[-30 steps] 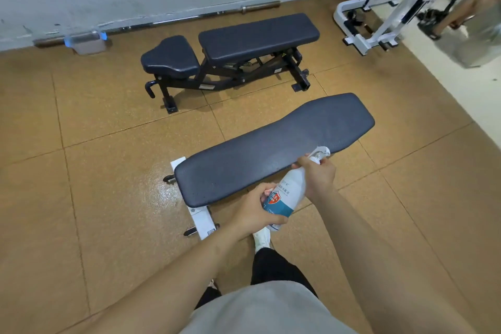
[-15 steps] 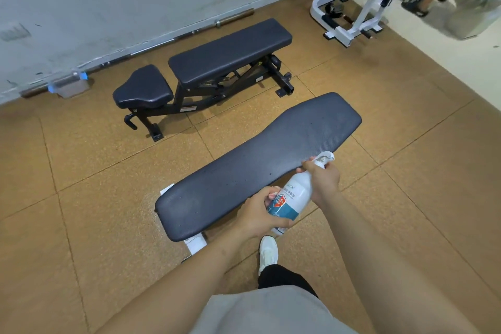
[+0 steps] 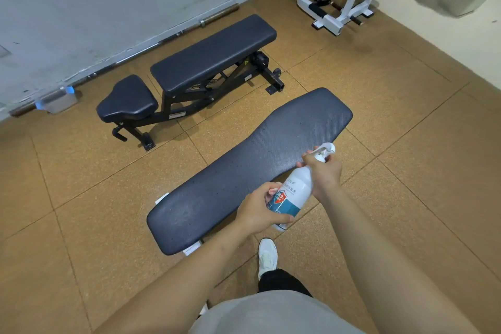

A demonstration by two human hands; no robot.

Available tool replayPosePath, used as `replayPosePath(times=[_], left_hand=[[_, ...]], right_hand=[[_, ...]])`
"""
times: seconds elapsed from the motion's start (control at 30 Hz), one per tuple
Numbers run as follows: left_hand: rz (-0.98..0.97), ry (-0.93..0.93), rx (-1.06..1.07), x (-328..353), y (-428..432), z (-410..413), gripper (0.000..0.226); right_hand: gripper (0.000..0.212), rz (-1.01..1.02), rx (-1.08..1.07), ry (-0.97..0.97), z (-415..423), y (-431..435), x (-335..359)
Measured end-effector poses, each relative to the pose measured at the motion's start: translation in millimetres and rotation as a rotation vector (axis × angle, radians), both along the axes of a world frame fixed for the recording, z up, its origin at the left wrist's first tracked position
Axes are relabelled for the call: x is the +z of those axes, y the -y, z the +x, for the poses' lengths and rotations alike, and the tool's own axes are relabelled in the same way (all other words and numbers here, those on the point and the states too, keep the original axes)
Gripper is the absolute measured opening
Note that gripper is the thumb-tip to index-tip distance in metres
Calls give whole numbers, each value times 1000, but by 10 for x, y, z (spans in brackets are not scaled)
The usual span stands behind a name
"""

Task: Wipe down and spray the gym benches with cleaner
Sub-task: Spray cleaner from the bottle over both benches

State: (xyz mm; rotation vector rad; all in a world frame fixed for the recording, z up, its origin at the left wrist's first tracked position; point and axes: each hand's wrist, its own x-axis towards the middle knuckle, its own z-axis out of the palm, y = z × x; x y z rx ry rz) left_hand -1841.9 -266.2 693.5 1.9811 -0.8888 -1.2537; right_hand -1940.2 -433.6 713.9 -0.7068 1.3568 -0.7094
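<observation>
Barely changed: my left hand (image 3: 260, 209) still gripped the spray bottle (image 3: 294, 194), right hand (image 3: 324, 171) clamped round its trigger over the near bench (image 3: 238, 173). Spraying, I figured.

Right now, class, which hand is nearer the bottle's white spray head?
Right. The right hand grips the neck just under the spray head; the left hand holds the bottle at its label.

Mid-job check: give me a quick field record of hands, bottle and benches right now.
left hand: grips spray bottle at lower body
right hand: grips its neck by the trigger
spray bottle: white, teal label, held at front edge of near bench
near bench: flat dark textured pad
far bench: adjustable, by the wall
</observation>
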Motion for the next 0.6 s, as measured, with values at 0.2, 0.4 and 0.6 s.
replayPosePath(times=[0.2,0.4,0.6], left_hand=[[-4,6,81,-11,-517,278,87],[-25,-16,218,-8,-1468,694,80],[-65,-78,354,55,-2806,1181,80]], right_hand=[[19,38,59,-28,389,-437,-42],[20,4,268,44,1034,-1299,75],[18,-68,475,28,1750,-2565,222]])
